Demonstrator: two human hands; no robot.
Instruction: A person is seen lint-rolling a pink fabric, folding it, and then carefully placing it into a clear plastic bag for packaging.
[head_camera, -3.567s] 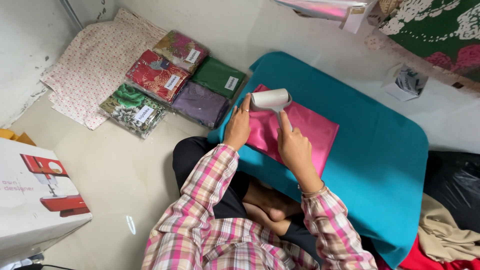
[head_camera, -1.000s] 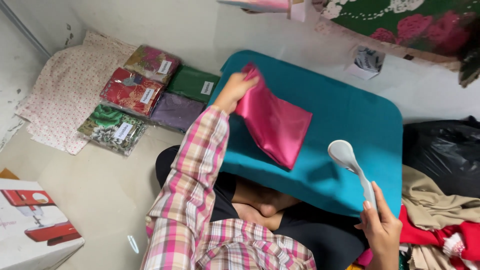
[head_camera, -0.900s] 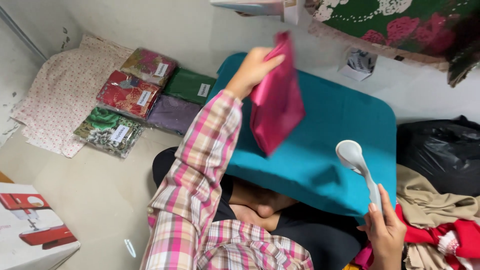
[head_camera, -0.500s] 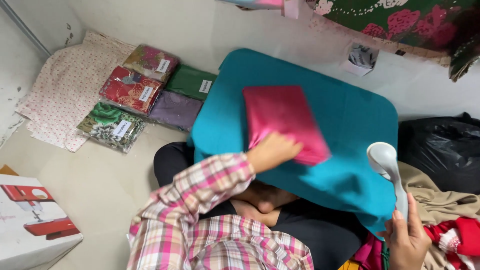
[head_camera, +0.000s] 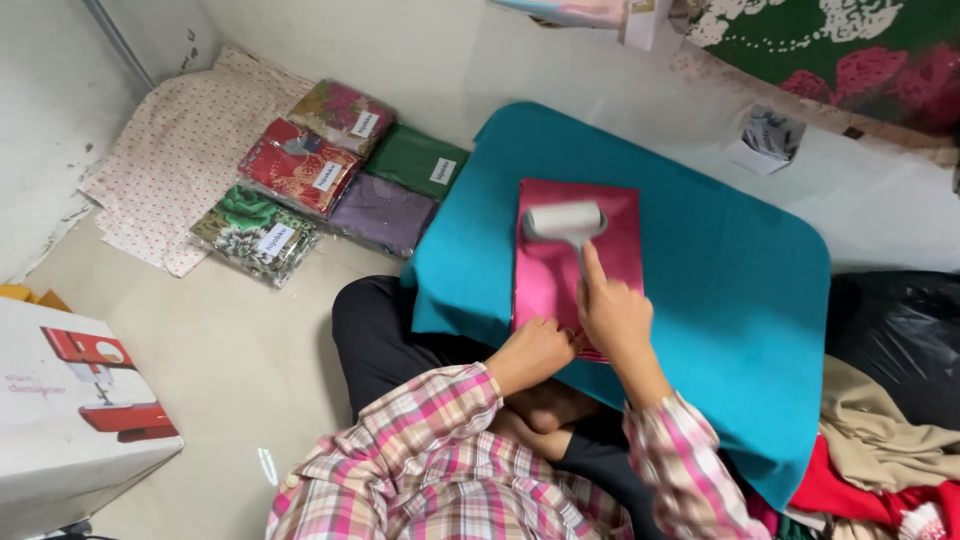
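On the teal bench (head_camera: 700, 260), the right hand (head_camera: 612, 318) is closed around the white roller (head_camera: 563, 222), resting on the pink cloth (head_camera: 560, 270). Beside it, the left hand (head_camera: 535, 352) pins the near edge. The cloth looks soft and light, best held flat at its edge

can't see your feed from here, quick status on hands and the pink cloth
Right hand shut on lint roller, roller head on far end of pink cloth. Left hand pins cloth's near edge. Cloth flat on teal board; nothing in the way.
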